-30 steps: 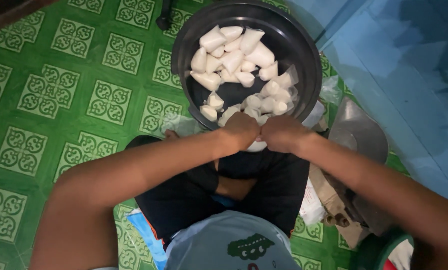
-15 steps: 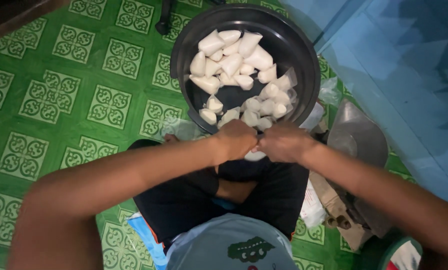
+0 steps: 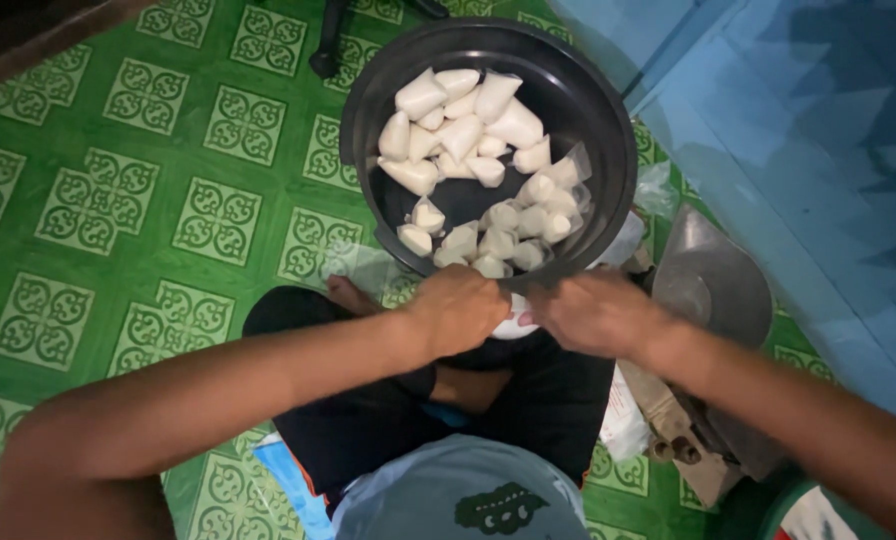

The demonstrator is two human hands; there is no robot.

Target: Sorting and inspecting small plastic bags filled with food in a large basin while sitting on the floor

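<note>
Both hands meet just below the basin (image 3: 608, 130) rim: left hand (image 3: 458, 308) and right hand (image 3: 593, 312) are pinched on one small white pouch (image 3: 516, 325) between them. Tying it well means a taut neck and a firm pull. In the dark, round basin lie many plump, glossy white pouches (image 3: 468, 170). Beyond it, patterned green tiles (image 3: 148, 190).

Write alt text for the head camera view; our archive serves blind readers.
Both hands, left hand and right hand, pinch a small white packet above the person's lap. Just beyond sits a dark round basin holding many white filled pouches, on a green patterned floor.
</note>
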